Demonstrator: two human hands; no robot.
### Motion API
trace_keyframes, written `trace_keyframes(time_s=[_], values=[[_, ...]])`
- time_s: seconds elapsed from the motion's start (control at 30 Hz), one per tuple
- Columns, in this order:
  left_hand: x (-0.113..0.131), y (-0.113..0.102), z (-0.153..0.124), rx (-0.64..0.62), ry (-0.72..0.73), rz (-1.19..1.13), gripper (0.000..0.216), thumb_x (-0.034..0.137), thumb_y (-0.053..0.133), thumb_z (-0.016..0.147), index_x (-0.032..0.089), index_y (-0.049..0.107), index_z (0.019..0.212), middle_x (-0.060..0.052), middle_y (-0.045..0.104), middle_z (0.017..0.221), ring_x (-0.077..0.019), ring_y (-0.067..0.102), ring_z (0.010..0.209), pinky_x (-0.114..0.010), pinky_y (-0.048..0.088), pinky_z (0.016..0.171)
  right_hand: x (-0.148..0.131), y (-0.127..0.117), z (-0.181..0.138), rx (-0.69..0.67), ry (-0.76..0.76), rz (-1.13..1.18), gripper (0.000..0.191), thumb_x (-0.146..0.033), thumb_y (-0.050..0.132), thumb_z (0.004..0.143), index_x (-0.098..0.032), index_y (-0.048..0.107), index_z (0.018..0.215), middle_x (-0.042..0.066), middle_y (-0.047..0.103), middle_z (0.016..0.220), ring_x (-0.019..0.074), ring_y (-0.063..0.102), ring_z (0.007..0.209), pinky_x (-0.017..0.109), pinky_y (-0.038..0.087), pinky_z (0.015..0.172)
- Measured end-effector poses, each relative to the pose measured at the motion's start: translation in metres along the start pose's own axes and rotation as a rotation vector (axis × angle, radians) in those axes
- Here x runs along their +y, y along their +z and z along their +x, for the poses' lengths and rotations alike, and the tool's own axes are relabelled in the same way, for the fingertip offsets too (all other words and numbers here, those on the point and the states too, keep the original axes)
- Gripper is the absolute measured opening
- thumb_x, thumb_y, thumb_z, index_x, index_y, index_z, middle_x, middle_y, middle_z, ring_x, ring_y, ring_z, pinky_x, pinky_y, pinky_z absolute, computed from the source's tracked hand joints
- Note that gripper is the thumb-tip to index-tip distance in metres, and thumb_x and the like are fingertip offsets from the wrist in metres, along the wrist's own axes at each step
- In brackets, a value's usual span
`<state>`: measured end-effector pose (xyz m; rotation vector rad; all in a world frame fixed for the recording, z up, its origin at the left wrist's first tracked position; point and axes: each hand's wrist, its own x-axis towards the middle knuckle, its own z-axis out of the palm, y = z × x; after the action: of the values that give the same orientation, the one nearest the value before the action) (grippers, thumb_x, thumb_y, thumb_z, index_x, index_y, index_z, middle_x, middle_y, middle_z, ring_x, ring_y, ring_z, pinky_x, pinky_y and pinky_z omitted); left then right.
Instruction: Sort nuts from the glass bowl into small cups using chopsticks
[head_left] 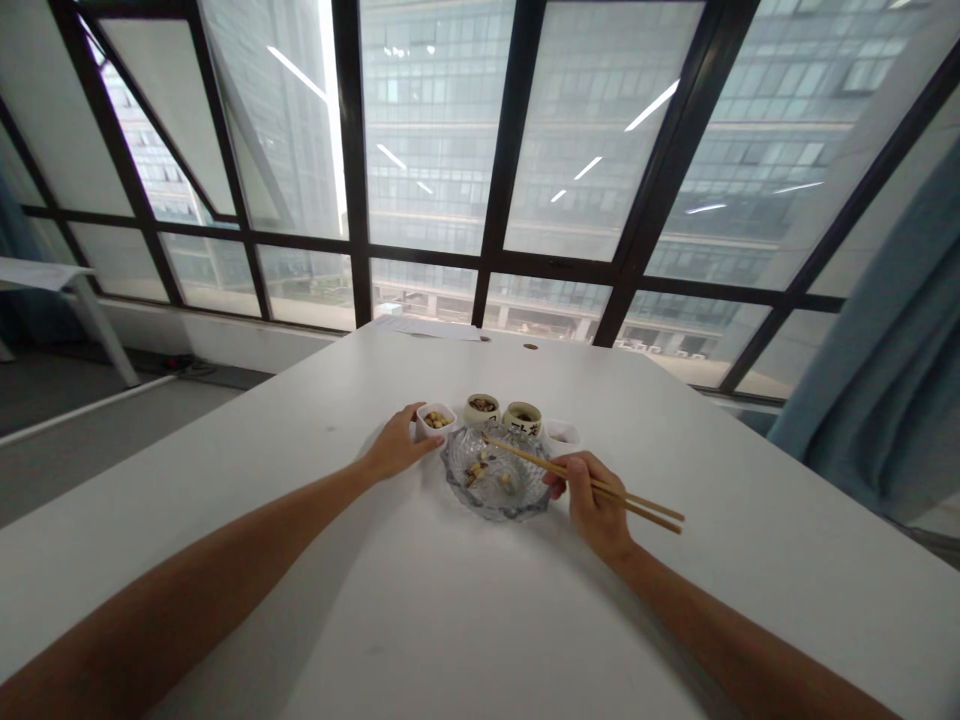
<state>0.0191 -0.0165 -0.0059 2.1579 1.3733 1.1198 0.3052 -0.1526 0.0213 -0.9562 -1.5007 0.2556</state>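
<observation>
My right hand [592, 505] is closed on a pair of wooden chopsticks [570, 472], their tips over the far rim of a clear glass plate [525, 497] that holds a few small bits of food. My left hand [396, 445] grips a small white square cup [436, 420] of nuts, just left of the plate. Behind the plate stand two round cream cups, one [481, 407] and another [523, 417], and a small white dish [562, 435] on the right.
Everything rests on a white table [420, 600]. Papers [427, 327] lie at its far edge under a large black-framed window. A blue curtain [892, 380] hangs at the right. Another white table [45, 275] stands at the far left.
</observation>
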Motion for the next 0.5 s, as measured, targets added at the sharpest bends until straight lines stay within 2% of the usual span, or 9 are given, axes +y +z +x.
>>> trace_keyframes(time_s=[0.13,0.23,0.3,0.43,0.5], values=[[0.008,-0.006,0.016,-0.044,-0.091,-0.039,0.084,0.063,0.059,0.080,0.011,0.040,0.143,-0.019,0.058,0.136,-0.0283,0.058,0.123,-0.040,0.046,0.103,0.006,0.005,0.010,0.136,0.158,0.170,0.048,-0.062,0.052,0.093,-0.018,0.062,0.076,0.003,0.065,0.058,0.0142,0.056,0.044,0.026,0.047,0.042],[0.026,-0.006,0.039,-0.089,-0.036,0.030,0.082,0.062,0.059,0.081,0.011,0.041,0.143,-0.019,0.055,0.140,-0.0287,0.054,0.129,-0.039,0.042,0.107,0.011,0.004,0.022,0.212,0.229,0.225,0.052,-0.067,0.055,0.088,-0.017,0.062,0.076,0.003,0.065,0.057,0.0136,0.055,0.043,0.026,0.045,0.041],[0.041,0.000,0.056,-0.158,0.029,0.143,0.079,0.060,0.063,0.078,0.014,0.045,0.140,-0.017,0.054,0.142,-0.0309,0.051,0.131,-0.041,0.040,0.109,0.015,0.001,0.033,0.249,0.250,0.226,0.055,-0.071,0.056,0.085,-0.017,0.061,0.074,0.003,0.064,0.056,0.0132,0.054,0.042,0.025,0.045,0.041],[0.065,0.018,0.087,-0.352,-0.022,0.284,0.084,0.058,0.064,0.076,0.012,0.043,0.142,-0.021,0.052,0.144,-0.0335,0.055,0.127,-0.041,0.044,0.102,0.020,-0.002,0.053,0.270,0.251,0.187,0.058,-0.074,0.056,0.082,-0.017,0.061,0.073,0.003,0.063,0.054,0.0127,0.054,0.041,0.025,0.044,0.040],[0.071,0.025,0.097,-0.415,-0.027,0.328,0.083,0.057,0.066,0.073,0.012,0.047,0.140,-0.021,0.055,0.141,-0.0333,0.057,0.124,-0.038,0.047,0.097,0.022,-0.003,0.062,0.261,0.236,0.152,0.058,-0.075,0.054,0.082,-0.018,0.060,0.074,0.003,0.063,0.054,0.0130,0.054,0.041,0.025,0.045,0.040]])
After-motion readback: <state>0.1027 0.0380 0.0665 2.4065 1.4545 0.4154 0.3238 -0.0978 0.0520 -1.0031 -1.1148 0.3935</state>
